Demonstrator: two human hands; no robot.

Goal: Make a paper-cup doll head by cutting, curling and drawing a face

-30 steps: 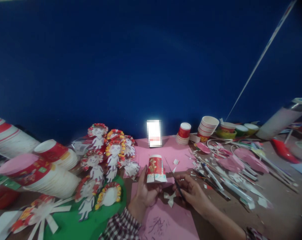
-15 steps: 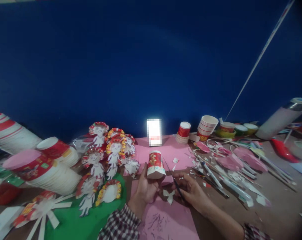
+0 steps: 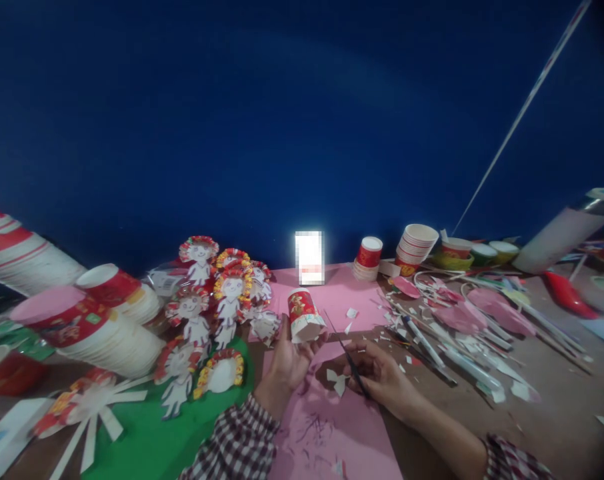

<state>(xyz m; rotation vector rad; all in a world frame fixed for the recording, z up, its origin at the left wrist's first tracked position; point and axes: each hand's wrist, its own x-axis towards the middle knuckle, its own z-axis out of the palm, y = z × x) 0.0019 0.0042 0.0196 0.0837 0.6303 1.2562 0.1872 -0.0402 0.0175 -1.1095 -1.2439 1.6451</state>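
Blue wall (image 3: 232, 133) behind, hands gripping: left hand (image 3: 288, 365), palm up, a tilted cup (image 3: 303, 311); right hand (image 3: 382, 377), a slim tool (image 3: 353, 366).

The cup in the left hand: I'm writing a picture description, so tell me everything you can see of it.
The cup looks like paper, red with gold print and a pale band near its wider, uneven end. It is held tilted, narrower end up and away, wider end low and towards the viewer. The left hand supports it, thumb up its left side. Finer print is too blurred to read.
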